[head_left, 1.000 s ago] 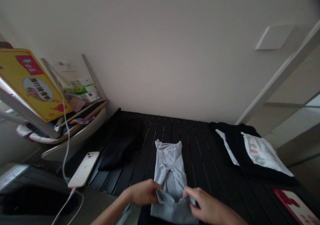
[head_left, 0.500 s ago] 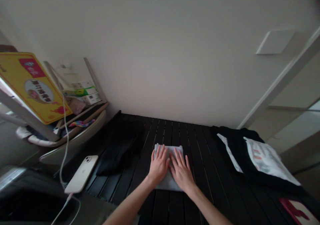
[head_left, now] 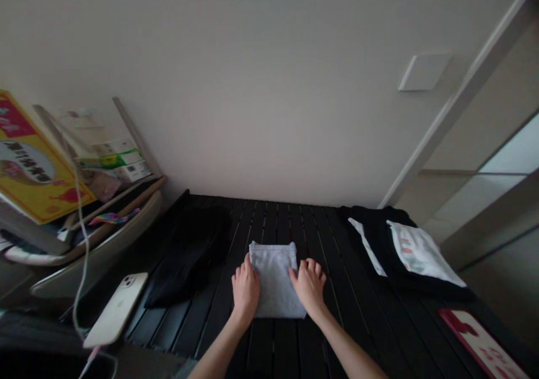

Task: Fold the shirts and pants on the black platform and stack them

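A folded light grey cloth garment (head_left: 274, 283) lies flat on the black slatted surface, directly before me. My left hand (head_left: 245, 289) rests at its left edge, fingers bent and the index finger along the side. At the right edge is my right hand (head_left: 310, 288), its thumb touching the cloth and its bent fingers over the slats. Neither hand visibly lifts the fabric. Two small raised corners show at the garment's far edge.
Black folded clothing (head_left: 185, 255) lies to the left, near a pale phone (head_left: 117, 310) on a cable. To the right are black and white folded clothes (head_left: 425, 255) and a red-edged patterned object (head_left: 484, 342). A chair (head_left: 101, 250) holds boxes and a yellow package (head_left: 37, 171).
My hands have moved apart, from flat on top of the grey garment to its left and right edges. Its middle is now uncovered. The camera view has turned slightly right.
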`<state>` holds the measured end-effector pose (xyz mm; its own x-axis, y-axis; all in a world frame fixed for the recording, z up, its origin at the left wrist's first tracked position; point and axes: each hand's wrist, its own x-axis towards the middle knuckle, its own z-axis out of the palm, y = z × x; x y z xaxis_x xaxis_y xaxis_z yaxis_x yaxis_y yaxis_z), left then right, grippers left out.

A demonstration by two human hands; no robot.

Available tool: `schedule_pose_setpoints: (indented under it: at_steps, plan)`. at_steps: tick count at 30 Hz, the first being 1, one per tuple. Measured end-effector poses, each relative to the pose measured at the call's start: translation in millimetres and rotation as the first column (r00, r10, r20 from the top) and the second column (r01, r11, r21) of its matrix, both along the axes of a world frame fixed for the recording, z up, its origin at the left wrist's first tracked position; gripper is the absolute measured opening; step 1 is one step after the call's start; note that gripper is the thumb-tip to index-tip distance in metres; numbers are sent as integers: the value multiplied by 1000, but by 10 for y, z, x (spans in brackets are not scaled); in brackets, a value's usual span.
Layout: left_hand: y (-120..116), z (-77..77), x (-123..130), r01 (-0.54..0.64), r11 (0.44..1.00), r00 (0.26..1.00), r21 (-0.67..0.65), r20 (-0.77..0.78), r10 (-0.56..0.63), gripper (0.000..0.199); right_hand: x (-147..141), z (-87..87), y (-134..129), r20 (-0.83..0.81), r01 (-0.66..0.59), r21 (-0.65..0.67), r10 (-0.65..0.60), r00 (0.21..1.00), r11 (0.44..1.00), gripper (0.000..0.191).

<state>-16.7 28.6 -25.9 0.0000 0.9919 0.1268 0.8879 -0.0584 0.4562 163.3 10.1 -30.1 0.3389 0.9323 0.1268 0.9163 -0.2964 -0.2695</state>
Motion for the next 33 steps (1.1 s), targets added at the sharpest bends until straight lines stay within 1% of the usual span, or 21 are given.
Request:
schedule_pose_setpoints:
  at_steps: [2,3,5,7,8,10,12,13,14,17,19,21,23,24,25,26,27,28,30,32,33]
  plan:
    - [28,-3,17,67,998,994,2,91,-67,56,-26,25,13,-13,-16,5,16,1000,1000,27]
    - [45,0,37,74,997,986,10,150,-75,59,-40,37,22,-19,-19,6,19,1000,1000,23]
    - [67,30,99,45,999,956,-19,290,-38,65,-50,68,33,-28,-17,4,17,999,1000,17]
    - [55,94,197,34,989,888,-141,458,35,68,-15,127,30,-26,-12,7,12,1000,1000,16]
    - [35,133,264,46,977,832,-210,549,79,69,26,172,22,-19,-9,12,9,1000,1000,17]
    - [-24,212,444,86,949,672,-305,721,170,68,154,294,-4,6,5,30,-5,1000,1000,19]
    - [-90,277,690,121,939,491,-321,842,224,71,342,455,-37,42,34,60,-36,998,998,21]
    - [-117,304,838,137,937,415,-320,878,239,72,456,545,-55,58,52,78,-57,997,996,23]
    - [-137,330,1000,161,934,354,-318,902,246,74,582,639,-74,80,75,99,-83,993,992,24]
    - [-145,443,1561,270,918,237,-291,944,230,80,1040,922,-129,198,170,184,-206,958,968,27]
    - [-111,582,1972,362,900,162,-242,967,195,83,1423,1102,-153,290,250,260,-322,901,933,27]
    - [-56,774,2367,465,872,48,-153,988,148,92,1858,1265,-156,329,338,340,-447,832,878,28]
    - [6,970,2689,578,815,-79,-40,991,105,106,2299,1384,-134,296,437,422,-576,762,795,32]
    - [34,1047,2804,622,783,-111,6,991,80,112,2497,1414,-117,264,477,464,-631,730,746,34]
    - [56,1097,2881,656,754,-111,35,993,50,116,2668,1416,-100,245,491,501,-660,710,713,37]
    - [70,1116,2918,675,736,-78,44,997,12,118,2800,1387,-87,233,490,528,-673,702,693,39]
    - [75,1102,2914,683,730,-17,36,999,-33,117,2888,1324,-79,236,473,540,-664,709,697,44]
    - [70,1057,2872,679,734,64,18,994,-84,114,2927,1226,-80,253,443,533,-635,730,721,49]
    - [41,900,2695,654,756,247,-24,952,-183,103,2858,949,-101,297,365,468,-533,792,804,52]
    - [4,712,2441,616,785,432,-62,860,-271,87,2623,608,-134,334,245,362,-370,867,900,48]
    - [-9,624,2303,591,803,522,-78,796,-306,80,2460,436,-150,344,172,310,-279,897,935,48]
